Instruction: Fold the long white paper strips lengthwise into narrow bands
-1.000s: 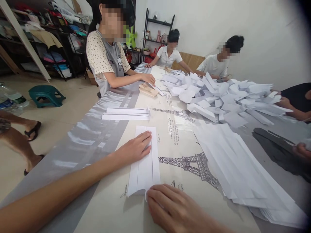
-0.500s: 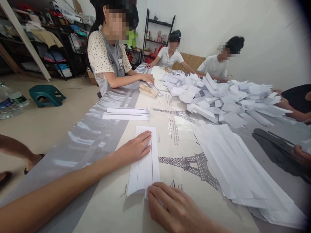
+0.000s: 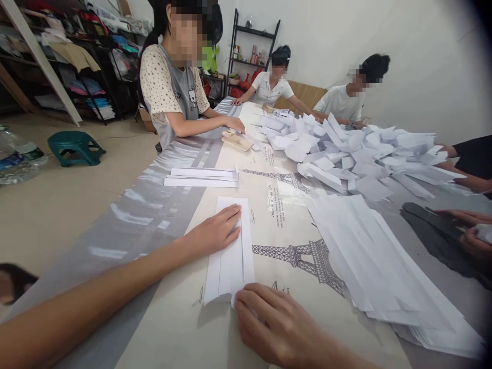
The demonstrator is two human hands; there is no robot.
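A white sheet of paper folded into a long, narrow shape (image 3: pixel 226 274) lies on the printed tablecloth in front of me. My left hand (image 3: pixel 213 230) rests on its upper part, fingers stretched out along the fold. At the sheet's near right corner, my right hand (image 3: pixel 274 318) has its fingers closed on the paper edge. The near end of the sheet curls slightly off the cloth. Just beyond it are folded white paper pieces (image 3: pixel 202 178), lying crosswise. To the right, flat white sheets (image 3: pixel 372 256) lie in a fanned stack.
A large heap of folded papers (image 3: pixel 365 154) covers the table's far right. Past the crosswise pieces sits a beige block-like object (image 3: pixel 236 141), near a co-worker's hand (image 3: pixel 234 124). Other people sit around the table. A green stool (image 3: pixel 76 147) stands on the floor at left.
The camera view has shifted slightly. My hands keep nearly the same hold on the folded paper. At the right edge, another person's hand has come further into view; at left, a leg has moved out.
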